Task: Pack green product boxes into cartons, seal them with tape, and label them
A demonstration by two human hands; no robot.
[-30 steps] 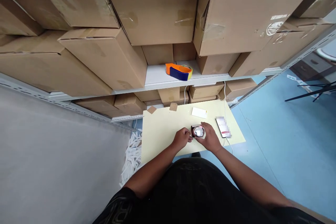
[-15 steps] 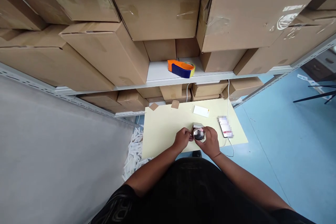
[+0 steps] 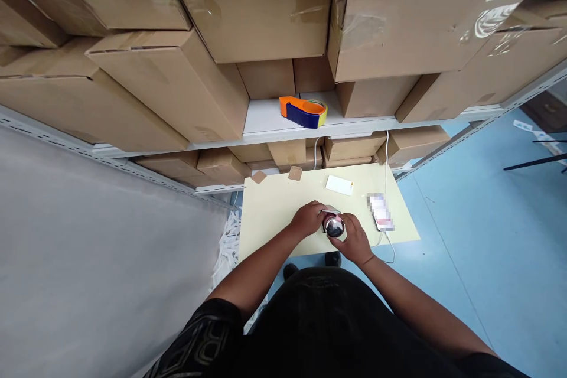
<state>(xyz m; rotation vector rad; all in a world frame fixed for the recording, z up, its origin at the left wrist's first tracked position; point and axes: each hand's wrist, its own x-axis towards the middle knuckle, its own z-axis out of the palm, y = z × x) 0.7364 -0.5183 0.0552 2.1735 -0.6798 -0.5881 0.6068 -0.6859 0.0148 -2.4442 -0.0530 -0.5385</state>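
Over the front part of the pale yellow table, my right hand [image 3: 355,239] curls its fingers around a round container with a shiny, mirror-like dark top [image 3: 333,226]. Its sides look reddish where they show. Just behind the container, a small box with a thin pale flap [image 3: 330,211] stands up. My left hand [image 3: 309,218] is closed on the left side of that box, its fingertips at the flap and partly hidden. How far the container sits inside the box, I cannot tell.
On the table [image 3: 270,218] lie a white flat box [image 3: 339,185], a phone [image 3: 380,211] with a cable, and brown cardboard pieces [image 3: 295,173]. An orange and blue tape dispenser [image 3: 303,112] rests on the shelf [image 3: 261,118] among cardboard boxes [image 3: 248,6]. White strips [image 3: 228,242] heap at left.
My left hand has moved up from beside the container to the box's flap. The flap now leans nearer the shiny top. My right hand keeps its hold.
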